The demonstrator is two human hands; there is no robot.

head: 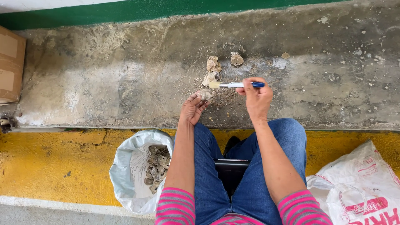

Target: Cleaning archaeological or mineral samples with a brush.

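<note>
left hand (193,109): fingers curled around a small pale lump (204,94), pinning it against the concrete ledge (104,79); grip looks closed, though the fingers hide most of the contact.
lump in hand: beige, rough, irregular; sits at the fingertips, near the ledge's front edge, just below the brush head.
right hand (256,98): clenched around a toothbrush (235,85), thumb on top.
toothbrush: white shaft, blue end at the hand, held roughly level; yellowish bristle head points left, just above the held lump and touching or nearly touching another lump.
other lumps (213,65): three more of the same beige, crusty kind on the ledge beyond the hands; one right by the bristles, two further back, a smaller bit off to the right.
ledge surface: grey, stained concrete, pale dust and crumbs scattered around the lumps.
open white sack (125,175): on the yellow-painted strip beside the left knee, holds a pile of greyish lumps (157,166).
second white sack (358,187): printed, lying on the right, well apart from the hands.
cardboard box (10,62): far left edge of the ledge.
</note>
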